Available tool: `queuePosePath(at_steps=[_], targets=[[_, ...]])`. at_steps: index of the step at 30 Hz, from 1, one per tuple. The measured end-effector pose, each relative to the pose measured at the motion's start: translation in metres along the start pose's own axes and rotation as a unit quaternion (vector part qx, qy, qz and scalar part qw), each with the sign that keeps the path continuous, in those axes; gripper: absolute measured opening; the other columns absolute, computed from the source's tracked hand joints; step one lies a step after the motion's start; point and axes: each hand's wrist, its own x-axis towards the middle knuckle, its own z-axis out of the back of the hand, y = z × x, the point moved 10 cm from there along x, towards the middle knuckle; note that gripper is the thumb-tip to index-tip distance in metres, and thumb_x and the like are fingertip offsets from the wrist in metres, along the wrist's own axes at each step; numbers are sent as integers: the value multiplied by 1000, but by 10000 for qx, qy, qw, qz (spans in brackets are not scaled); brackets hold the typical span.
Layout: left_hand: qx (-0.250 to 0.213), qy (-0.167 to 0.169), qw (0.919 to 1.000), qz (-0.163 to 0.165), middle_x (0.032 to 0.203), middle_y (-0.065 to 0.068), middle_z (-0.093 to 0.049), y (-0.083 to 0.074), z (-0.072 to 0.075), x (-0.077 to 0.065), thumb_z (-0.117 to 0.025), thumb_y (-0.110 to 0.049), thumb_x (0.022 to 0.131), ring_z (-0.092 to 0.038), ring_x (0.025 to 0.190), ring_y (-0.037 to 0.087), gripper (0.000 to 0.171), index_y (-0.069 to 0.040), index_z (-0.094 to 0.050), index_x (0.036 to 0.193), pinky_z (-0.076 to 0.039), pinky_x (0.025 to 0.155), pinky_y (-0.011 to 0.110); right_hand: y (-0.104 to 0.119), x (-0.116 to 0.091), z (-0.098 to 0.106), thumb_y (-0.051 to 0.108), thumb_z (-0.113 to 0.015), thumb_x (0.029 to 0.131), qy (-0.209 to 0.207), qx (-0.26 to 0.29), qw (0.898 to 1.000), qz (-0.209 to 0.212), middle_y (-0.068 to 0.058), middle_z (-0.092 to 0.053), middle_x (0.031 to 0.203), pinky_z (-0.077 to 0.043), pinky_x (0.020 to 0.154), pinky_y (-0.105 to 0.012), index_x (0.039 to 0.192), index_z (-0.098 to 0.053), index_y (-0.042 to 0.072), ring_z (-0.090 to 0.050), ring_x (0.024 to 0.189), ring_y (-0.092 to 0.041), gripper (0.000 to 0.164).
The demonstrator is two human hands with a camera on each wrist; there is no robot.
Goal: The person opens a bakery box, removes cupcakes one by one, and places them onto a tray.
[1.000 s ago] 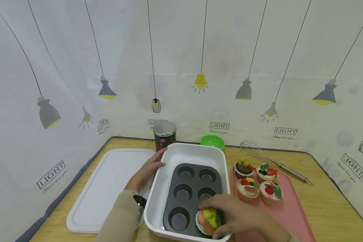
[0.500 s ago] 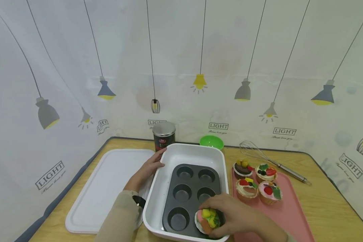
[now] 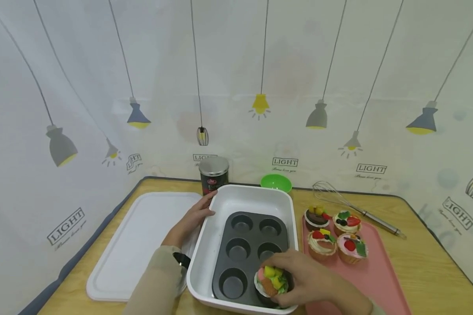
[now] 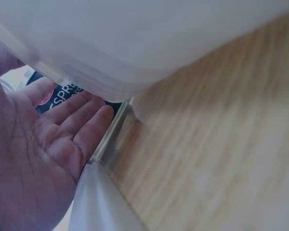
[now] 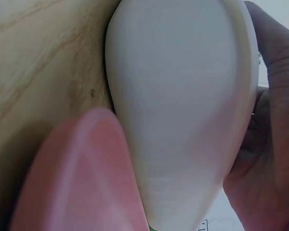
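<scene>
In the head view, my right hand (image 3: 305, 278) grips a cupcake (image 3: 271, 280) topped with yellow and green fruit pieces, thumb at its near side and fingers at its far side. The cupcake is at the near right cup of a dark muffin tin (image 3: 255, 251), whose other visible cups hold nothing. The tin lies inside a deep white rectangular pan (image 3: 200, 258). My left hand (image 3: 191, 221) lies along the pan's left side, thumb at the rim. In the left wrist view the left hand's fingers (image 4: 89, 127) extend against the pan's outer wall.
A pink tray (image 3: 378, 280) with several decorated cupcakes (image 3: 348, 249) stands right of the pan. Behind are a whisk (image 3: 354, 208), a green bowl (image 3: 277, 182) and a dark can (image 3: 214, 175) with a silver lid. A white lid-like board (image 3: 142, 245) lies on the left.
The cupcake in my right hand has tilted slightly and shifted a little away from me; more of the dark cup shows below it. My left hand stays at the pan.
</scene>
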Motion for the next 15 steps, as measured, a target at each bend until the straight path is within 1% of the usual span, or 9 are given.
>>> queuePosePath(at_steps=[6,8,9,12,15], targets=[[35,11,10000,-6,160,16,-32,0,1,1,-52,-11,97,-35,143,37,70,-19,-25,161,-32,112,57,3,2,2,40,-79,84,-41,246,9996,166,13,-64,118,-51,84,-28,128,-62,26,-57,99,-3,49],[62,-23,10000,8,160,15,-33,0,2,1,-52,-12,96,-36,143,36,70,-20,-26,160,-32,112,57,4,2,3,39,-79,84,-88,293,9993,201,12,-64,119,-52,85,-29,128,-62,26,-57,101,-5,49],[68,3,10000,-40,160,17,-33,-1,2,2,-52,-11,96,-36,143,37,70,-18,-25,160,-33,112,57,5,2,4,39,-80,84,-126,306,9992,233,12,-64,119,-52,85,-29,128,-62,25,-57,101,-5,50],[48,53,9999,-82,160,19,-32,-1,1,3,-51,-10,96,-37,142,38,70,-16,-24,161,-33,112,57,8,2,8,36,-81,83,-290,248,9985,388,11,-64,118,-51,85,-28,128,-62,24,-57,100,-6,51],[19,103,9999,-108,160,21,-31,-2,0,3,-50,-8,96,-36,142,40,71,-15,-22,161,-32,112,58,11,1,13,37,-82,81,-468,30,9979,447,12,-64,118,-51,86,-29,127,-63,25,-57,102,-6,51]])
